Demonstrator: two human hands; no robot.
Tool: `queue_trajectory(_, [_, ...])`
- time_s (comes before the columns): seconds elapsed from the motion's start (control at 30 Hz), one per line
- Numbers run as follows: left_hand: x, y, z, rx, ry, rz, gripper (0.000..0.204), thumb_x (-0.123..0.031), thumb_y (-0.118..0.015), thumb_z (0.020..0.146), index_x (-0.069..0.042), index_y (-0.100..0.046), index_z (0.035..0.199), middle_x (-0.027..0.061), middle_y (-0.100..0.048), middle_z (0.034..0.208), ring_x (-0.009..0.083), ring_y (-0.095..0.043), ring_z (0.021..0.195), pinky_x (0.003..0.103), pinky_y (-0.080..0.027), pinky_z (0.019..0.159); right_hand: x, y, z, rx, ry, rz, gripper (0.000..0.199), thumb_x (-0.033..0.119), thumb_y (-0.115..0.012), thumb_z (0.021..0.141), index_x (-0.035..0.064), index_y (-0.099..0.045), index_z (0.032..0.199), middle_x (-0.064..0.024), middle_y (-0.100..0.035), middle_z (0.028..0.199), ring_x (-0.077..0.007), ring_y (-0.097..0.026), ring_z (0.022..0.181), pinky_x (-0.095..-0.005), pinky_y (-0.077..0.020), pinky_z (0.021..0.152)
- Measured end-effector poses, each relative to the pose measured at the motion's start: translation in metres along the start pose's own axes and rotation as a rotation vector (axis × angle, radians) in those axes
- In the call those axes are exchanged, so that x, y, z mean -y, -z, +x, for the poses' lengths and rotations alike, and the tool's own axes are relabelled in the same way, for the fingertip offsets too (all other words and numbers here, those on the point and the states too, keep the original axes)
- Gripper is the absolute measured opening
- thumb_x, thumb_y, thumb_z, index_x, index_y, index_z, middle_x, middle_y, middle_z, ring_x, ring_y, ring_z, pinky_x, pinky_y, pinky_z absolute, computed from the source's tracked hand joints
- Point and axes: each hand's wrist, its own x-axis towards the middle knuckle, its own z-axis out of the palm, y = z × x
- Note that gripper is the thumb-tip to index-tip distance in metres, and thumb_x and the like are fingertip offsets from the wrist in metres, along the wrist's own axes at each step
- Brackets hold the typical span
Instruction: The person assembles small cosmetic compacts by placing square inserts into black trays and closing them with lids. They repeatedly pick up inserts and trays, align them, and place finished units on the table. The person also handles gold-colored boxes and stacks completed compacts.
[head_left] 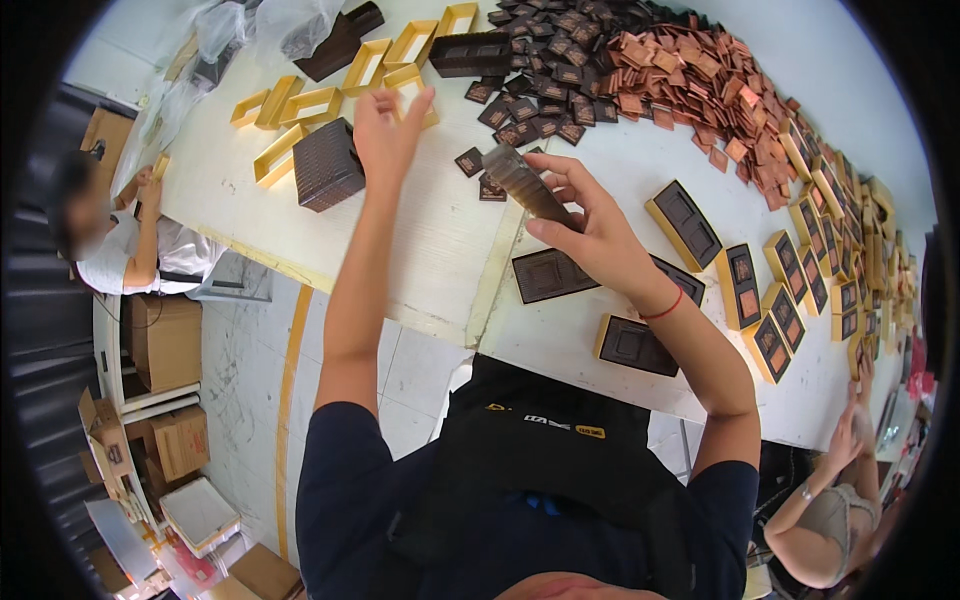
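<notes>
My right hand (590, 225) grips a stack of dark brown trays (522, 182), holding it tilted above the white table (430, 240). My left hand (388, 132) reaches forward with fingers spread, empty, its tips at a yellow box frame (408, 82). Just left of that hand sits a dark brown textured box (326, 165). A flat dark brown insert tray (552, 275) lies on the table below my right hand.
Several yellow frames (310, 105) lie at the back left. A heap of dark and copper-coloured square packets (640, 70) covers the back. Gold-edged boxes with inserts (790, 290) line the right. One person sits at far left (110, 240), another at lower right (830, 500). Cardboard boxes (165, 340) stand on the floor.
</notes>
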Motion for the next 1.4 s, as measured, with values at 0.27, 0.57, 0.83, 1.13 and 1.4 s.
queue_trajectory(0.27, [0.049, -0.013, 0.028, 0.046, 0.066, 0.154, 0.078, -0.024, -0.082, 0.074, -0.003, -0.042, 0.137, 0.0185, -0.051, 0.134, 0.034, -0.056, 0.12, 0.043, -0.046, 0.102, 0.017, 0.039, -0.011, -0.224, -0.122, 0.219, 0.044, 0.028, -0.064, 0.1, 0.0084, -0.055, 0.138, 0.0, -0.057, 0.107, -0.0079, -0.053, 0.094, -0.0224, -0.0441, 0.082])
queue_trajectory(0.57, [-0.084, -0.045, -0.092, 1.087, -0.199, -0.362, 0.105, -0.005, -0.083, 0.066, -0.007, -0.025, 0.153, 0.0182, -0.057, 0.126, 0.0332, -0.056, 0.12, 0.041, -0.044, 0.105, 0.008, 0.104, -0.015, -0.043, 0.378, -0.8, 0.043, -0.003, -0.071, 0.08, 0.0134, -0.072, 0.119, -0.0138, -0.058, 0.123, -0.0321, -0.054, 0.114, -0.0363, -0.0473, 0.097])
queue_trajectory(0.83, [-0.075, -0.054, -0.113, 1.098, -0.134, -0.453, 0.117, -0.003, -0.084, 0.066, -0.013, -0.013, 0.159, 0.0169, -0.051, 0.125, 0.0317, -0.053, 0.121, 0.039, -0.043, 0.105, -0.02, 0.078, -0.032, 0.079, 0.308, -0.859, 0.047, -0.004, -0.072, 0.071, 0.0148, -0.074, 0.114, -0.0117, -0.058, 0.122, -0.0329, -0.053, 0.111, -0.0418, -0.0433, 0.101])
queue_trajectory(1.13, [-0.071, -0.053, -0.115, 1.04, -0.214, -0.414, 0.117, -0.006, -0.085, 0.065, -0.014, -0.015, 0.159, 0.0168, -0.054, 0.121, 0.035, -0.052, 0.119, 0.042, -0.043, 0.105, -0.024, 0.092, -0.026, 0.212, 0.257, -0.79, 0.05, -0.004, -0.072, 0.074, 0.0141, -0.071, 0.12, -0.0115, -0.057, 0.122, -0.031, -0.053, 0.11, -0.0395, -0.0434, 0.098])
queue_trajectory(1.4, [-0.07, -0.053, -0.121, 0.882, -0.28, -0.309, 0.105, -0.023, -0.089, 0.064, -0.012, -0.029, 0.15, 0.0148, -0.056, 0.114, 0.034, -0.054, 0.108, 0.044, -0.041, 0.097, -0.036, 0.068, -0.02, 0.216, 0.218, -0.782, 0.089, 0.052, -0.06, 0.094, 0.0125, -0.015, 0.161, -0.0218, -0.008, 0.166, -0.0459, -0.005, 0.152, -0.0573, -0.0074, 0.122])
